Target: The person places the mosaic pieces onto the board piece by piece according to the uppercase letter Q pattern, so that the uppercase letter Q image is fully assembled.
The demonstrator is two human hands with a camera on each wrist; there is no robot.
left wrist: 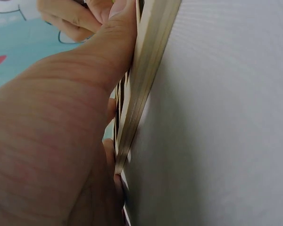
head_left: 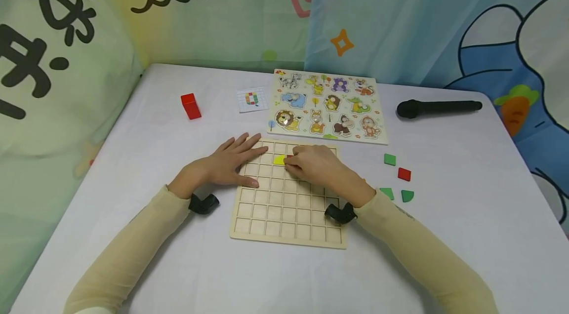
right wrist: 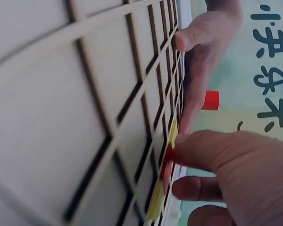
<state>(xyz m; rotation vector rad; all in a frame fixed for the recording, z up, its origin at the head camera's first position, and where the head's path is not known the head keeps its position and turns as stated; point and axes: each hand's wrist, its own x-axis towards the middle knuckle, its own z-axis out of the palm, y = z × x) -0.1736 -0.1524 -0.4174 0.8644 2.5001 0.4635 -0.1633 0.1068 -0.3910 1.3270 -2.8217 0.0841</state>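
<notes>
A red piece [right wrist: 166, 164], set between two yellow pieces [right wrist: 155, 205] on a gridded board [right wrist: 37, 132], is held by the right grip [right wrist: 240, 160]. The left grip [right wrist: 203, 61] is laid at the board's far edge; beyond, a red block [right wrist: 211, 100] and a printed backdrop [right wrist: 247, 77] are seen.

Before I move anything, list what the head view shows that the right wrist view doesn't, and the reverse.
Only the head view: the black microphone, the animal puzzle board, the pattern card, the loose green tiles and the loose red tile.

Only the right wrist view: a second yellow tile on the grid, past the red one.

Both: the wooden grid board, left grip, right grip, red block, one yellow tile, and the red tile at the right grip's fingertips.
</notes>
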